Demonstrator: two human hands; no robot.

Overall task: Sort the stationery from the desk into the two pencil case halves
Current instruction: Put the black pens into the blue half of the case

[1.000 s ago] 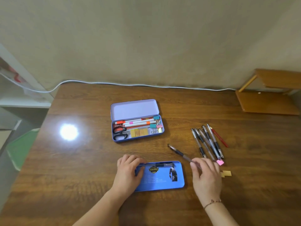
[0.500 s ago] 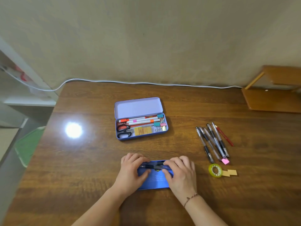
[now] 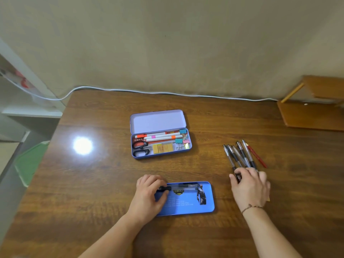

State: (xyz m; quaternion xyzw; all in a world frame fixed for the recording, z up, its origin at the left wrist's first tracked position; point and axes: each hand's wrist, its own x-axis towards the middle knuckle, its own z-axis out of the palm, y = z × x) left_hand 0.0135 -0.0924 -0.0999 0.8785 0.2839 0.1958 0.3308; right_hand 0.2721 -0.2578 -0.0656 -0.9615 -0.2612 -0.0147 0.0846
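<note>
A blue pencil case half [image 3: 188,203] lies at the near middle of the desk. One clear pen [image 3: 186,187] lies along its far edge. My left hand [image 3: 149,194] grips the case's left end, fingers by the pen's black tip. Farther back, a purple pencil case [image 3: 158,121] stands open, holding highlighters, scissors [image 3: 139,148], erasers and binder clips. Several black pens [image 3: 240,155] and a red pencil [image 3: 257,158] lie at the right. My right hand [image 3: 250,187] covers the pens' near ends, thumb and forefinger pinching the leftmost pen.
A white cable [image 3: 167,93] runs along the desk's far edge by the wall. A wooden shelf [image 3: 312,114] sits at the back right. A green object [image 3: 29,162] lies off the desk's left edge. A lamp glare [image 3: 82,146] marks the left desk.
My right hand laid a pen in the blue case half, then moved right onto the pens, now covering the tape roll and notes. My left hand stayed on the case.
</note>
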